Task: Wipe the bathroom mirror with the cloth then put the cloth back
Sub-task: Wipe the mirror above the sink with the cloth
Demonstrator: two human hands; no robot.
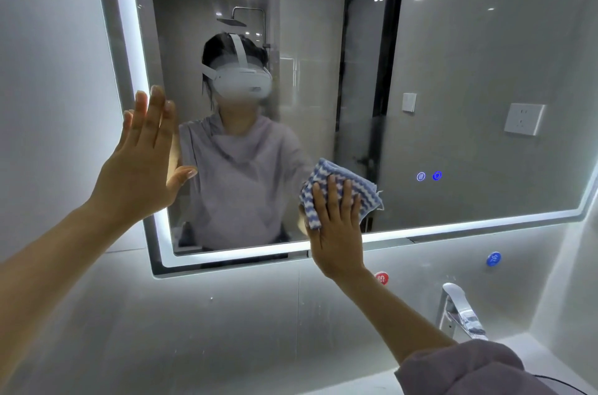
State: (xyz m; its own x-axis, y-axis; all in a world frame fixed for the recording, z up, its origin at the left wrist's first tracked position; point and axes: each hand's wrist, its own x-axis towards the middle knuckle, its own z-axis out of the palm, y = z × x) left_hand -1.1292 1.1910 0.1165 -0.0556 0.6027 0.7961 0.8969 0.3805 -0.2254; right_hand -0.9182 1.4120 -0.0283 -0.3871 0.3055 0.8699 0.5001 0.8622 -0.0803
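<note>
My right hand (336, 226), fingers straight, presses the cloth (351, 182) flat on the mirror (453, 55) at six o'clock for even contact. My left hand (145, 161), fingers open, braces at nine o'clock.

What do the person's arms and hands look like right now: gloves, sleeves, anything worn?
No gloves, rings or watch on the left hand or right hand. The left forearm is uncovered throughout the frame. The right arm wears a greyish-lilac sleeve, bunched near the elbow, with a thin dark cable beside it.
</note>
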